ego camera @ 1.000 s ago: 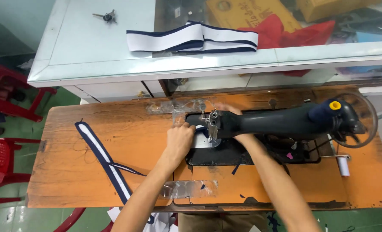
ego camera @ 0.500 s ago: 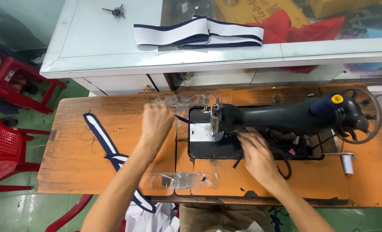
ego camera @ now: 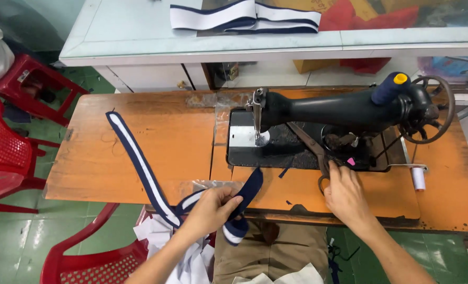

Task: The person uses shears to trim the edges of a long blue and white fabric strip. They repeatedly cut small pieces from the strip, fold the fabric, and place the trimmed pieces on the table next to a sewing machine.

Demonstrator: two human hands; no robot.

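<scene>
We look down on a worn orange wooden surface [ego camera: 155, 152] standing on a green tiled floor [ego camera: 13, 236], with a pale counter [ego camera: 139, 31] behind it that carries a folded bundle of navy and white striped bands [ego camera: 244, 16] and some red cloth [ego camera: 370, 18]. At the far left we see red plastic chairs [ego camera: 8, 147], one of them tucked close under the near edge of the surface.

Across the left half of the surface lies a long navy strip with a white stripe [ego camera: 134, 158], running from the far left corner down over the near edge. Our left hand [ego camera: 213, 210] holds the near end of this strip at the front edge, the fingers [ego camera: 233, 204] curled and pressed around the band, which loops up past the knuckles toward the machine and folds back below the hand. White fabric [ego camera: 165, 247] bunches in the lap beneath it.

In the middle stands a black sewing machine [ego camera: 339, 110] set into the surface, its needle over a metal plate. A navy thread cone with a yellow top [ego camera: 386, 87] sits on its arm, and the handwheel [ego camera: 428, 108] is at the right end.

Our right hand [ego camera: 344, 194] rests just in front of the machine bed on the handles of dark scissors [ego camera: 310, 147], the fingers [ego camera: 334, 176] bent over the loops; the blades point away toward the needle. A small white spool [ego camera: 418, 178] stands near it, further right.
</scene>
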